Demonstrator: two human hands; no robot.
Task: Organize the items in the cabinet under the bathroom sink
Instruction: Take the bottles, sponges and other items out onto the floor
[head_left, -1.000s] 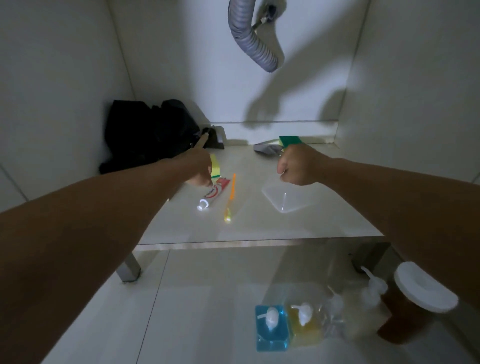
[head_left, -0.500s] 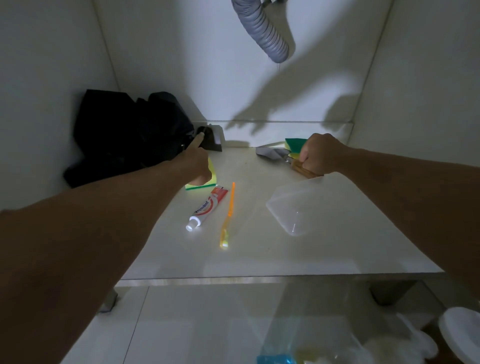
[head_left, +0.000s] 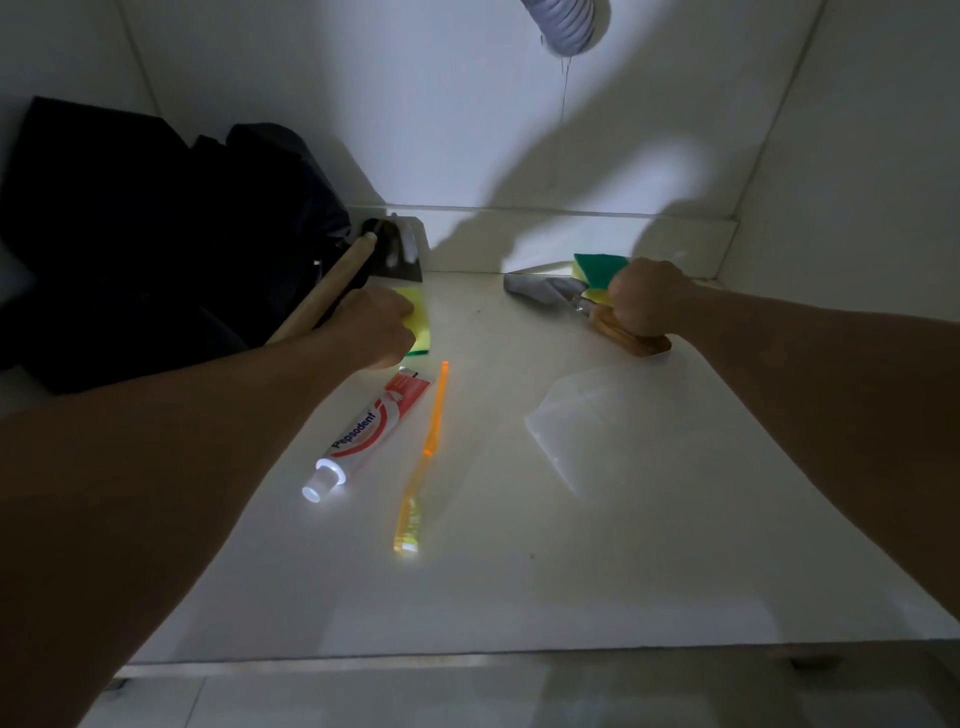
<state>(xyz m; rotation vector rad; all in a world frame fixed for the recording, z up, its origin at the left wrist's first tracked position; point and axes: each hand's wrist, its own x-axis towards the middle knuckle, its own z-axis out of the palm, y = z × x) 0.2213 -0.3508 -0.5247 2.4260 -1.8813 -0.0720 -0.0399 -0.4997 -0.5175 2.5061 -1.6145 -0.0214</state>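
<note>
- The left hand (head_left: 371, 327) reaches to the back left of the cabinet floor (head_left: 493, 582), its fingers curled round a wooden handle (head_left: 324, 297) that runs up and back to a dark metal tool head (head_left: 397, 249) by the rear wall.
- The same hand rests on a yellow and green sponge (head_left: 418, 325) lying flat on the floor; whether the fingers also grip it I cannot tell.
- The right hand (head_left: 649, 299) is closed in a fist at the back right, gripping the brown wooden handle (head_left: 631, 338) of a second tool whose grey metal blade (head_left: 540, 291) points left along the floor.
- A second sponge (head_left: 597, 270), green on top with yellow below, sits just behind that fist, touching it.
- A red and white toothpaste tube (head_left: 371, 431) lies in front of the left hand, white cap toward the front.
- An orange toothbrush (head_left: 423, 457) lies just to the right of the tube, roughly parallel, bristles toward the front.
- A clear plastic bag (head_left: 576, 421) lies flat in front of the right hand.
- A black bag (head_left: 156, 234) fills the back left corner.
- A grey ribbed drain hose (head_left: 569, 26) hangs from above at the top centre.
</note>
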